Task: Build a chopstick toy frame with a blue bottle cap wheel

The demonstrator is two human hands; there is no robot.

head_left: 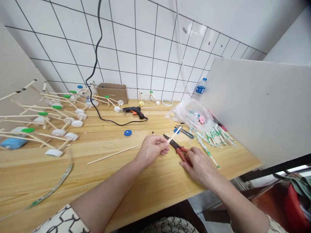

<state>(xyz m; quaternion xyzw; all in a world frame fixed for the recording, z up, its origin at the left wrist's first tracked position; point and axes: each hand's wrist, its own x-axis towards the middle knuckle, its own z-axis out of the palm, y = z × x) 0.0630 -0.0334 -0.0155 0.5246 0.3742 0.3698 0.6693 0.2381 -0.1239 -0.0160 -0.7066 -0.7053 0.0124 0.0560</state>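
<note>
My left hand (153, 148) is closed in a pinch on a short wooden stick (175, 133) that points up and to the right. My right hand (198, 163) grips the red handles of a pair of pliers (176, 147). The dark jaws of the pliers sit at the stick, close to my left fingertips. Both hands hover just above the wooden table (136, 181) near its front edge.
Stick-and-bottle-cap models (52, 116) crowd the left of the table. A long loose stick (113, 154), a blue cap (127, 132), a glue gun (134, 111) with its black cord, a cardboard box (113, 92), a plastic bag (191, 115), wrapped chopsticks (216, 137) and a water bottle (200, 87) lie around. A white board (262, 106) stands at the right.
</note>
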